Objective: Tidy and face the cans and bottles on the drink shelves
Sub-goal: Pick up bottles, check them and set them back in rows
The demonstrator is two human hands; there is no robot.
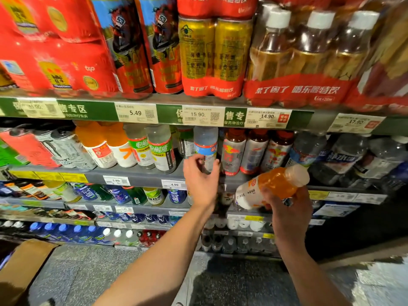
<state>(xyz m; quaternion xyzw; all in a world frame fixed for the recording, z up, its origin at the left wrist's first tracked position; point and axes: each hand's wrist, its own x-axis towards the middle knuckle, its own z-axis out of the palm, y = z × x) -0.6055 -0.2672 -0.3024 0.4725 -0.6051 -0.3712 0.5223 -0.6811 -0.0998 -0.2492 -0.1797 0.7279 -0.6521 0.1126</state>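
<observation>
My right hand [287, 204] grips an orange drink bottle [271, 186] with a white cap, tilted on its side in front of the shelves. My left hand [199, 180] is raised to the middle shelf [132, 175], fingers spread around the lower part of a clear bottle with a blue label [206, 146]; whether it touches the bottle is blurred. Left of that stand two clear bottles with green labels [161, 149] and two orange bottles [97, 144]. To its right are red and silver bottles [254, 151].
The top shelf holds red multipacks [55, 47], gold cans [214, 56] and a wrapped pack of amber bottles [309, 58]. Price tags [135, 112] line the shelf edges. Lower shelves carry several blue and green bottles. A cardboard box [24, 266] sits on the floor at left.
</observation>
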